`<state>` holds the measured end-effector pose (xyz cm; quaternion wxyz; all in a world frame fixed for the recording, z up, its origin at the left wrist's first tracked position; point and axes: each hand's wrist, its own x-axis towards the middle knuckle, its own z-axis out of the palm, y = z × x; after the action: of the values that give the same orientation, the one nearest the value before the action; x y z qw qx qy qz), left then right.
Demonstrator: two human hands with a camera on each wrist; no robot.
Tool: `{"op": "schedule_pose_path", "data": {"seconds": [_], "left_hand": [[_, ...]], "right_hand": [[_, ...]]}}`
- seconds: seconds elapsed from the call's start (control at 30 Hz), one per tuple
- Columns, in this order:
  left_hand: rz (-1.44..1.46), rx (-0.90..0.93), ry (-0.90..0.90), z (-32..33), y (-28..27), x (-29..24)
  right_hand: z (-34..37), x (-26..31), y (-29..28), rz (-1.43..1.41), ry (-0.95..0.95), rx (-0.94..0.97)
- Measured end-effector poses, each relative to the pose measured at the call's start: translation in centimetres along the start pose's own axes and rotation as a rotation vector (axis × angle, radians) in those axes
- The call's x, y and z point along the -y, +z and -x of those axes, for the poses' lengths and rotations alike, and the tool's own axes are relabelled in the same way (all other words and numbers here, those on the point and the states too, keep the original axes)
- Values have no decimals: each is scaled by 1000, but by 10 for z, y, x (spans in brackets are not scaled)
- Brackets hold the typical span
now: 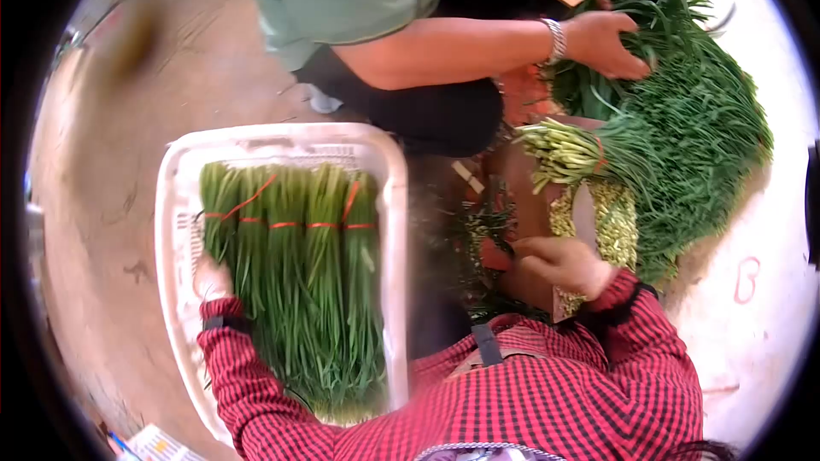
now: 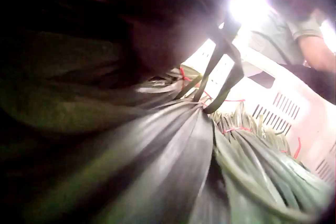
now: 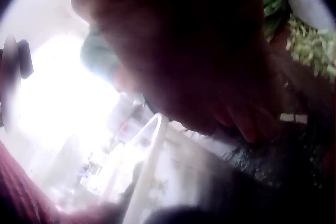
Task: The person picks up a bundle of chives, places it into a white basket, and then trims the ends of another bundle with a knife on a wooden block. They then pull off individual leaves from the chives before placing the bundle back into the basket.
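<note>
In the head view my left hand (image 1: 212,277) grips the leftmost banded green bundle (image 1: 224,235) at its left side, fingers partly hidden by leaves. Red bands cross several bundles lying side by side in a white crate (image 1: 395,230). The left wrist view shows long leaves (image 2: 178,150) close under the dark hand (image 2: 152,29). My right hand (image 1: 568,265) is over the brown board, fingers bent and pointing left beside a dark green strand; whether it pinches the strand is unclear. A pale blade (image 1: 584,213) lies just above this hand, among chopped pale stem pieces (image 1: 617,226).
A banded bundle with pale stems (image 1: 559,149) rests at the board's far end. To its right is a large green heap (image 1: 700,137). Another person's hands (image 1: 606,43) hold greens at the top. Small scraps and a pale block (image 1: 467,177) are between crate and board.
</note>
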<state>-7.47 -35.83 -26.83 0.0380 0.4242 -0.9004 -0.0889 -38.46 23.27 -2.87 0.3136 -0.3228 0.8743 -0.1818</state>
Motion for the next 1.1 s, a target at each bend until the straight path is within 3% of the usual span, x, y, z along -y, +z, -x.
{"op": "schedule_pose_path", "data": {"seconds": [0.03,0.1,0.17,0.27,0.37,0.43,0.5,0.57,0.6,0.7,0.83,0.87,0.9,0.97,1.07,1.1], "left_hand": [[45,60,9,-1,-1,4],[-181,35,-33,-2,15,17],[-240,133,-236,4,-37,-44],[-244,-55,-190,37,-68,-77],[-274,-150,-149,75,-48,-76],[-230,-250,36,70,-42,-83],[-169,-216,141,39,-62,-109],[-218,-273,95,-2,-41,-105],[-1,-198,9,-14,0,-84],[-49,3,-112,-22,11,-85],[155,-184,67,-19,10,-74],[333,-22,-2,-12,-21,-90],[191,-196,-112,0,18,-59],[-106,41,-261,42,2,-40],[-44,158,-477,124,-38,-36],[44,182,-475,146,-32,0]], "right_hand": [[10,-18,-5,-50,-34,-97],[22,-32,-21,-63,190,-156],[31,-42,-26,22,270,-172],[40,-67,-24,-182,258,-210],[30,-82,-33,-40,-6,-459],[15,-76,-49,159,-78,-494],[-1,-75,-59,298,-150,-503],[-12,-71,-65,326,-164,-476],[-17,-67,-67,344,-183,-478],[-24,-59,-77,420,-166,-528],[-35,-99,-100,571,-37,-652],[-38,-113,-107,596,-12,-663],[-40,-124,-113,618,15,-671],[-42,-135,-131,633,156,-520],[-59,-160,-142,662,270,-292],[-67,-158,-143,634,292,-219]]}}
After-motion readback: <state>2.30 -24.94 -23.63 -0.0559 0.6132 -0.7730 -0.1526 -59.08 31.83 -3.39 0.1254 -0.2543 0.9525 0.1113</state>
